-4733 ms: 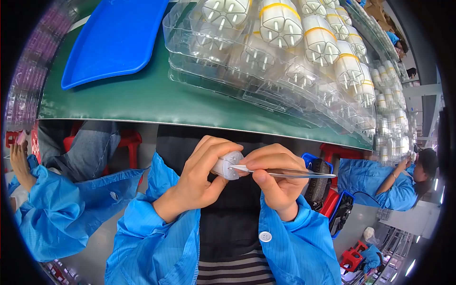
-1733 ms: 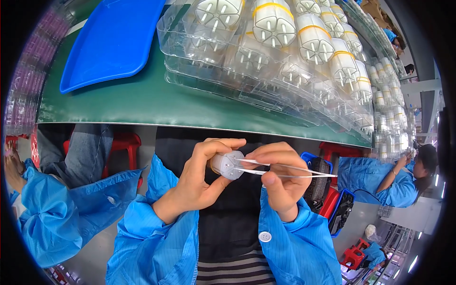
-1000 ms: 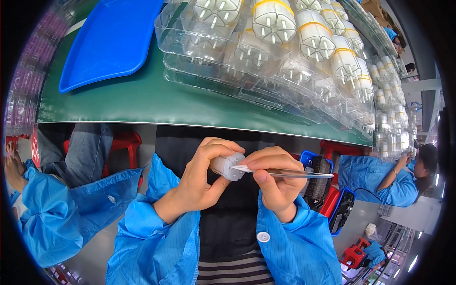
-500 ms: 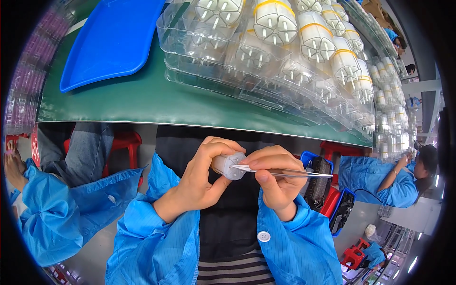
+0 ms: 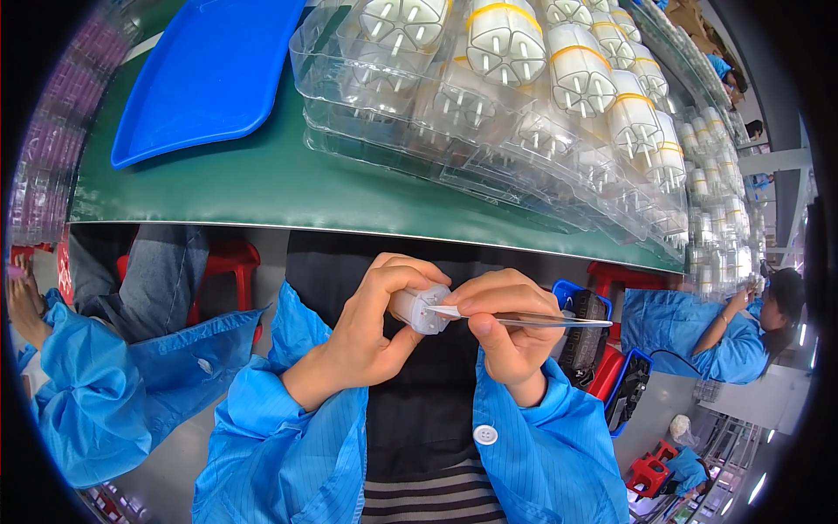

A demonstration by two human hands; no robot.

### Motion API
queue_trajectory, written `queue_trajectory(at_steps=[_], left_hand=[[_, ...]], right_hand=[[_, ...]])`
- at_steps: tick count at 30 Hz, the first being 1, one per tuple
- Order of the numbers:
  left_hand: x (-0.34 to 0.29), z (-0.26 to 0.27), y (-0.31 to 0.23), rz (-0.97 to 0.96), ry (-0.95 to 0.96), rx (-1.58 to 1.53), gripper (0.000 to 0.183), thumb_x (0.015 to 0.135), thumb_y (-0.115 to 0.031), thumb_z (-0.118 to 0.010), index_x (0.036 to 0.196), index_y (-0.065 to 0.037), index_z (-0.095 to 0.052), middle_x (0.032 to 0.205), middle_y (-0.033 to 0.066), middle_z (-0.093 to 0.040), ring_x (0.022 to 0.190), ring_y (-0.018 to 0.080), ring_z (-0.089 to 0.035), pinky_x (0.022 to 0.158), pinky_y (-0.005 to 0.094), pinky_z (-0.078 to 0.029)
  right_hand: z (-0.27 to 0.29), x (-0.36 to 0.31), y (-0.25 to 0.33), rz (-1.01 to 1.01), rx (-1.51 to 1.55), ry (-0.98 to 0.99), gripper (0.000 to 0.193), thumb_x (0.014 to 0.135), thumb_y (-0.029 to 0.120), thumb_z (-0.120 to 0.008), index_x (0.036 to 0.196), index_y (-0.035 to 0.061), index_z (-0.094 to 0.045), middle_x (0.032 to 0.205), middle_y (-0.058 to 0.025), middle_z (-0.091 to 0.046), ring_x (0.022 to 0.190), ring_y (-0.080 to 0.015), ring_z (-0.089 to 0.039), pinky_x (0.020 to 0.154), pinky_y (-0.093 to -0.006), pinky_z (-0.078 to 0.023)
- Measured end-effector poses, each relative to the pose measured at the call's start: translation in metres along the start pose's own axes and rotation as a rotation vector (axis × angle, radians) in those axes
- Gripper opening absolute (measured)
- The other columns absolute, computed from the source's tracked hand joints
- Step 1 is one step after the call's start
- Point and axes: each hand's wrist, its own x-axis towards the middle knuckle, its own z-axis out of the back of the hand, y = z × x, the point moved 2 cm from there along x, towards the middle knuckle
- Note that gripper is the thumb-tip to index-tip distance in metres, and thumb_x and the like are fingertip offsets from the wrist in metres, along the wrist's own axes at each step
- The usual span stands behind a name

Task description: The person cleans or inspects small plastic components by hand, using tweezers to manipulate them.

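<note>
Over my lap, my left hand (image 5: 367, 332) is closed around a small whitish translucent cylinder (image 5: 421, 309), its end with small holes turned toward my right hand. My right hand (image 5: 509, 321) pinches a pair of slim metal tweezers (image 5: 572, 322) between thumb and fingers. From those fingers a pale pointed tip (image 5: 447, 310) reaches the cylinder's end face. Whether this tip belongs to the tweezers or is a white piece held in them, I cannot tell.
Stacked clear plastic trays (image 5: 384, 144) of white cylinders with yellow bands stand on the green table (image 5: 262, 188). A blue tray (image 5: 205, 83) lies left of them. Co-workers in blue sit at left and right. A black bag (image 5: 583, 336) in a blue bin stands by my right arm.
The pale tip has shifted very slightly against the cylinder's end face. Both hands stay in nearly the same place and keep their grip.
</note>
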Motion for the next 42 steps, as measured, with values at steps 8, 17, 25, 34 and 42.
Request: queue_trajectory(at_steps=[8, 17, 25, 34, 42], left_hand=[[-0.001, 0.0, 0.002, 0.008, 0.004, -0.002, 0.055, 0.067, 0.013, -0.067, 0.115, -0.004, -0.045, 0.114, 0.018, -0.06, 0.101, 0.0326, -0.057, 0.08, 0.0394, -0.049], [0.001, 0.001, -0.001, -0.014, 0.013, 0.044, 0.057, 0.064, 0.015, -0.067, 0.115, -0.003, -0.046, 0.114, 0.0185, -0.06, 0.101, 0.0343, -0.058, 0.081, 0.0416, -0.05], [0.0, 0.002, -0.001, -0.043, -0.005, 0.108, 0.061, 0.062, 0.016, -0.067, 0.117, -0.002, -0.047, 0.114, 0.0193, -0.059, 0.1, 0.0359, -0.058, 0.081, 0.042, -0.05], [0.0, 0.003, 0.001, 0.065, 0.011, -0.168, 0.051, 0.072, 0.013, -0.067, 0.115, -0.004, -0.044, 0.115, 0.0191, -0.059, 0.104, 0.031, -0.057, 0.086, 0.0389, -0.049], [0.0, 0.004, 0.0, 0.05, 0.028, -0.157, 0.051, 0.074, 0.011, -0.067, 0.115, -0.004, -0.043, 0.115, 0.0191, -0.059, 0.106, 0.0304, -0.057, 0.086, 0.0388, -0.049]], right_hand=[[0.001, -0.001, -0.001, -0.003, -0.027, 0.002, 0.011, 0.078, -0.001, -0.072, 0.088, -0.0027, -0.069, 0.086, -0.0152, -0.071, 0.074, -0.0218, -0.07, 0.062, -0.027, -0.055], [0.001, 0.003, 0.006, -0.007, -0.095, 0.015, 0.011, 0.075, -0.002, -0.073, 0.085, -0.0021, -0.069, 0.083, -0.0146, -0.07, 0.071, -0.0229, -0.069, 0.061, -0.0276, -0.054], [-0.006, 0.013, 0.014, 0.107, -0.261, 0.104, 0.013, 0.069, -0.003, -0.074, 0.081, -0.0019, -0.069, 0.08, -0.0135, -0.068, 0.07, -0.0268, -0.069, 0.06, -0.0291, -0.054], [0.005, 0.005, 0.006, -0.069, 0.095, 0.002, 0.015, 0.078, -0.002, -0.07, 0.093, -0.0047, -0.069, 0.089, -0.0184, -0.069, 0.081, -0.0256, -0.068, 0.069, -0.0307, -0.054], [0.003, 0.009, 0.012, -0.03, -0.093, 0.045, 0.015, 0.076, 0.0, -0.072, 0.091, -0.003, -0.07, 0.091, -0.0158, -0.071, 0.082, -0.0243, -0.07, 0.068, -0.0286, -0.056]])
